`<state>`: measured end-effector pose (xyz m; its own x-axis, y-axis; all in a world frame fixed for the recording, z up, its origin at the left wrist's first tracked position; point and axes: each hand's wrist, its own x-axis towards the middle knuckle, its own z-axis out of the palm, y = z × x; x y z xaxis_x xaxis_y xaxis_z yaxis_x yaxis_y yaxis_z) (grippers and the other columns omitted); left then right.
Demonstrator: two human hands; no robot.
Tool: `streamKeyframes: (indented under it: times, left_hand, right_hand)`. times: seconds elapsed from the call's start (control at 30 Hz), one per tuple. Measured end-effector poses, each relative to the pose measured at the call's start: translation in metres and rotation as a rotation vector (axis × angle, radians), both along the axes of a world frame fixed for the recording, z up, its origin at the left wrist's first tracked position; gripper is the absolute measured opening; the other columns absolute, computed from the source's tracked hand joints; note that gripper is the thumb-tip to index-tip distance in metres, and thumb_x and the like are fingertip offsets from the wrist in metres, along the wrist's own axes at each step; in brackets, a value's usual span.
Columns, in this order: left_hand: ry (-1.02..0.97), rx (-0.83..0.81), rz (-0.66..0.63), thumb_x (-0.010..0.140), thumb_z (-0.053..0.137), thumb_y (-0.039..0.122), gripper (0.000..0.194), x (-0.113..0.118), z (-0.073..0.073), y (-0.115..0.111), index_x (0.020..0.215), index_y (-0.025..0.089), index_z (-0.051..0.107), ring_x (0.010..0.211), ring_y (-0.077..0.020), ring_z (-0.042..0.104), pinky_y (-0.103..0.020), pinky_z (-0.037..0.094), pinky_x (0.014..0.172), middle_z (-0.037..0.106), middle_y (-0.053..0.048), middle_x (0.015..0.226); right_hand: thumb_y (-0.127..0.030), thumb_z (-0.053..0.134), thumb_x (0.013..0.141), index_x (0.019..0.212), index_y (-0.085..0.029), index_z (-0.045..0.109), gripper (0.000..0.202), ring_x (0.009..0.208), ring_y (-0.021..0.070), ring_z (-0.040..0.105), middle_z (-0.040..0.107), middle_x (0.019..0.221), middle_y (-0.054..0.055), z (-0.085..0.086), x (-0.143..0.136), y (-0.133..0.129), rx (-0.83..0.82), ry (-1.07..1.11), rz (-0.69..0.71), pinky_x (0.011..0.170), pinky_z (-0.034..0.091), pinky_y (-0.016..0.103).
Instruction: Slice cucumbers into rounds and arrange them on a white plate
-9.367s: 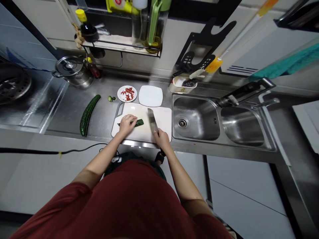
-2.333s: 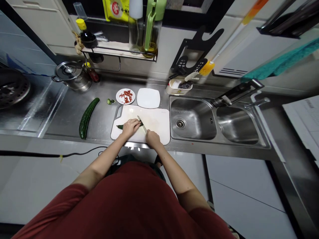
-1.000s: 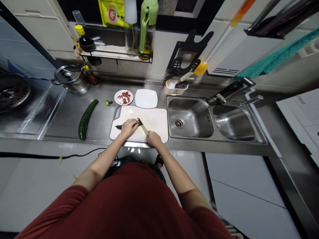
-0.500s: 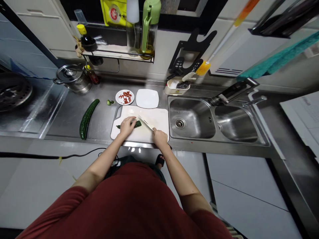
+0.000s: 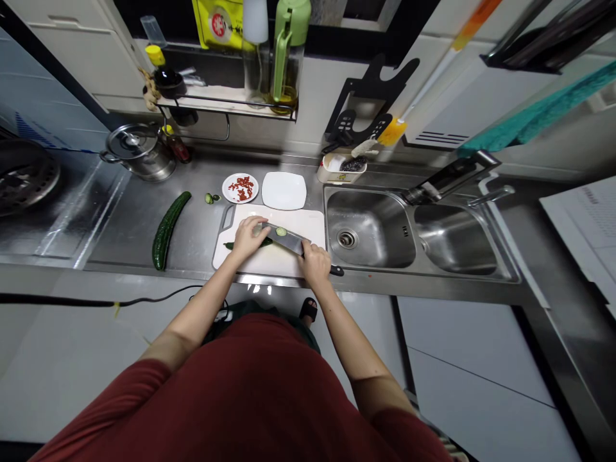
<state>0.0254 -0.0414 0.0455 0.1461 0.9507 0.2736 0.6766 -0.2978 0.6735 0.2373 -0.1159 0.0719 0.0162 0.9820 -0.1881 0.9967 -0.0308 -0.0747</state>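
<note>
One knife (image 5: 294,241): clamped in your right hand (image 5: 316,264), tilted above the cutting board (image 5: 308,224).
Cucumber slice (image 5: 281,231): on the knife's flat face.
Left hand (image 5: 248,237): at the knife's far end; you can't tell whether it grips.
Cut cucumber (image 5: 230,245): on the cutting board, partly hidden by your left hand.

No legible text or numbers

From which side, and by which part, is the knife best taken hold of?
The knife is best gripped by its black handle, probably from the right, where the right hand holds it: the handle points that way, and the wide blade carries a slice.
</note>
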Motion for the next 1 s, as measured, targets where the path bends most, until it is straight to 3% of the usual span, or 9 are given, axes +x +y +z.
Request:
streamKeyframes:
  times: [0.13, 0.3, 0.5, 0.7, 0.87, 1.0]
  left_hand:
    - [0.139, -0.008, -0.100, 0.082, 0.059, 0.047, 0.038, 0.008, 0.012, 0.001, 0.113, 0.026, 0.065, 0.119, -0.0245, 0.047, -0.042, 0.035, 0.104, 0.057, -0.006, 0.124]
    - [0.221, -0.080, -0.176, 0.080, 0.060, 0.050, 0.038, 0.008, 0.014, 0.006, 0.110, 0.028, 0.067, 0.121, -0.0279, 0.044, -0.049, 0.027, 0.107, 0.057, -0.006, 0.124]
    - [0.190, -0.162, -0.235, 0.080, 0.060, 0.046, 0.034, 0.004, 0.017, 0.009, 0.109, 0.029, 0.066, 0.119, -0.0254, 0.047, -0.047, 0.027, 0.106, 0.058, -0.004, 0.123]
    - [0.112, -0.135, -0.247, 0.077, 0.065, 0.036, 0.026, 0.008, 0.025, 0.008, 0.100, 0.025, 0.064, 0.107, -0.0219, 0.054, -0.041, 0.032, 0.103, 0.063, -0.003, 0.110]
    - [-0.059, -0.115, -0.085, 0.081, 0.059, 0.034, 0.014, 0.011, 0.017, 0.011, 0.086, 0.022, 0.063, 0.085, -0.0163, 0.059, -0.034, 0.041, 0.092, 0.066, 0.000, 0.086]
    - [-0.246, -0.201, 0.311, 0.079, 0.059, 0.036, 0.021, -0.003, -0.006, 0.027, 0.094, 0.020, 0.060, 0.069, -0.0127, 0.059, -0.025, 0.045, 0.068, 0.064, 0.000, 0.077]
  right_hand:
    - [-0.032, 0.052, 0.090, 0.137, -0.018, 0.042, 0.051, 0.102, 0.0264, 0.050, 0.059, 0.111, 0.014, 0.002, 0.001, 0.000, 0.027, 0.010, 0.036, 0.087, 0.031, 0.033]
    - [-0.032, 0.050, 0.090, 0.138, -0.017, 0.042, 0.051, 0.101, 0.0269, 0.048, 0.058, 0.110, 0.015, 0.005, 0.002, 0.000, 0.033, 0.005, 0.079, 0.087, 0.029, 0.033]
    - [-0.032, 0.052, 0.089, 0.133, -0.017, 0.048, 0.046, 0.094, 0.0252, 0.049, 0.060, 0.102, 0.012, -0.004, 0.005, -0.001, 0.132, -0.025, 0.119, 0.080, 0.029, 0.033]
    - [-0.031, 0.056, 0.087, 0.126, -0.017, 0.053, 0.042, 0.089, 0.0240, 0.050, 0.062, 0.096, 0.010, -0.013, 0.006, -0.002, 0.231, -0.027, 0.131, 0.078, 0.029, 0.033]
    - [-0.030, 0.057, 0.086, 0.127, -0.017, 0.052, 0.043, 0.091, 0.0239, 0.052, 0.063, 0.099, 0.011, -0.015, 0.010, -0.003, 0.186, -0.022, 0.086, 0.080, 0.030, 0.032]
    - [-0.029, 0.057, 0.086, 0.127, -0.018, 0.052, 0.043, 0.092, 0.0231, 0.054, 0.064, 0.100, 0.010, -0.019, 0.019, -0.004, 0.148, -0.011, 0.001, 0.081, 0.031, 0.031]
